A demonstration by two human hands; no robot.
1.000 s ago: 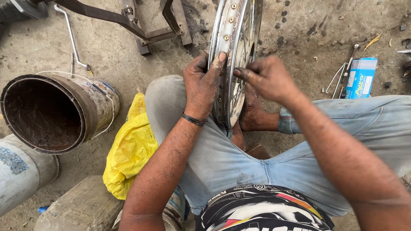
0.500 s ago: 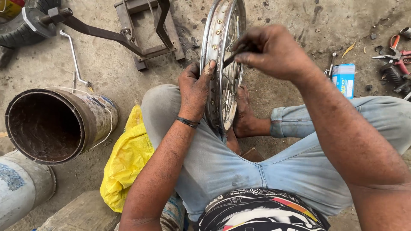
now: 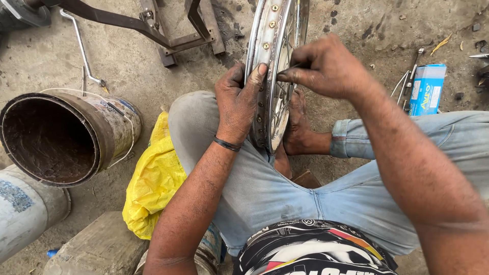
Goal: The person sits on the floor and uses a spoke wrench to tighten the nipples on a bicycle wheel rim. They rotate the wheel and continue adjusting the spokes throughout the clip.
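My left hand (image 3: 238, 104) still grips the wheel rim (image 3: 265, 56) while my right hand (image 3: 326, 66), now lowered, pinches a spoke (image 3: 288, 69) at the rim's edge.

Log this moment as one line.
left hand: grips wheel rim | right hand: pinches spoke at rim | rim upright between knees
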